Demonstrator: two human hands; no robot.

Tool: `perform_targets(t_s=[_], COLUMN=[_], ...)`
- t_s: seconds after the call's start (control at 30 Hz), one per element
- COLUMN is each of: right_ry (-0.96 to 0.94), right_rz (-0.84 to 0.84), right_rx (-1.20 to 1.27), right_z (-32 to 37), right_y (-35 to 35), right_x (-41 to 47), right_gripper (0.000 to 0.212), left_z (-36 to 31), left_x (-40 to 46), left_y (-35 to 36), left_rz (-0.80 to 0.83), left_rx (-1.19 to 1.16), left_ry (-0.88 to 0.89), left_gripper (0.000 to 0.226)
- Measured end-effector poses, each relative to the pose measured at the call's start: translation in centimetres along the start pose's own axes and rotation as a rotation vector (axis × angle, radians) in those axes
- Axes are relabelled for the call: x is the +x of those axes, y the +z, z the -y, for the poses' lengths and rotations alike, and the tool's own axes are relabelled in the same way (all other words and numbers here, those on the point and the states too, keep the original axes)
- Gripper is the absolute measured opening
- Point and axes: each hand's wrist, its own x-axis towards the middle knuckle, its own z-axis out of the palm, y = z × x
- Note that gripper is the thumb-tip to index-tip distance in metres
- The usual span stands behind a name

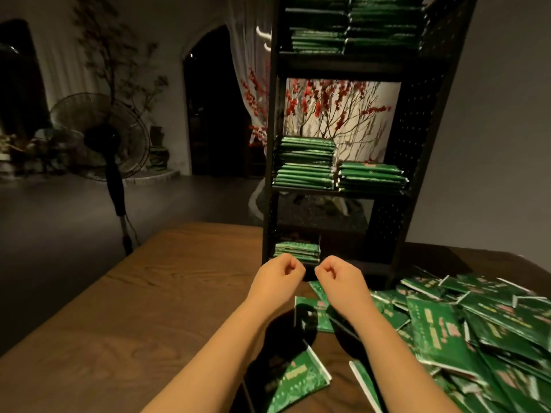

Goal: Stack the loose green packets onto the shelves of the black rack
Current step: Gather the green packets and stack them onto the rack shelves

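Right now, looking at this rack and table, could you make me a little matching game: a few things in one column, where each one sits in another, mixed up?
Things:
1. Short stack of green packets
2. Two side-by-side stacks
3. Loose pile of packets
4. Standing fan

Places:
A. On the floor, left of the table
B. Bottom shelf of the black rack, just beyond both hands
C. Spread on the wooden table, right side
D. Middle shelf of the rack

Pairs: 1-B, 2-D, 3-C, 4-A
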Motion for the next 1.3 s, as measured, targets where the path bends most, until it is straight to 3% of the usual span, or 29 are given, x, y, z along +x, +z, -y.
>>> perform_targets(t_s=[0.2, 0.3, 0.4, 0.57, 0.67, 0.8, 0.9, 1.0, 1.13, 1.3], right_ry=[-0.025, -0.062, -0.011, 0.067, 0.083, 0.045, 0.008, -0.007, 0.041, 0.073], right_rz=[0.047, -0.015, -0.009, 0.08, 0.104, 0.076, 0.071, 0.042, 0.132, 0.198], right_rx=[-0.234, -0.398, -0.516, -0.553, -0.585, -0.605, -0.508, -0.423, -0.541, -0.595], right_z=[-2.4, -3.1, -3.9, -4.6, -4.7, -4.5, -4.9, -5.2, -5.1, -5.2], right_y=[3.0, 4.0, 4.6, 4.8, 4.6, 4.1, 3.7, 3.5, 3.9, 4.1], right_x=[-1.9, -2.6, -3.1, -3.3, -3.6, -4.0, -4.0, -3.8, -3.9, -3.9], right_gripper=[0.028, 0.018, 0.019, 0.037, 0.038, 0.033, 0.03, 0.031, 0.05, 0.057], left_z=[4.0, 4.6, 5.4, 6.6, 6.9, 7.2, 7.6, 7.4, 6.8, 6.0], left_x=[-3.1, -4.2, -5.5, -6.5, -6.1, -5.8, -5.9, -6.1, -5.9, -5.8], left_y=[0.6, 0.9, 1.2, 0.8, 1.0, 1.2, 0.9, 0.8, 0.7, -0.3], left_rz=[0.042, 0.072, 0.195, 0.404, 0.349, 0.048, -0.052, -0.007, 0.097, 0.095], left_rx=[0.082, 0.087, 0.041, 0.207, 0.269, 0.551, 0.598, 0.592, 0.619, 0.361], left_ry=[-0.068, -0.063, -0.041, 0.164, 0.141, -0.056, -0.176, -0.194, -0.225, -0.257], left_gripper=[0.014, 0.011, 0.005, 0.037, 0.038, 0.039, 0.042, 0.057, 0.065, 0.061])
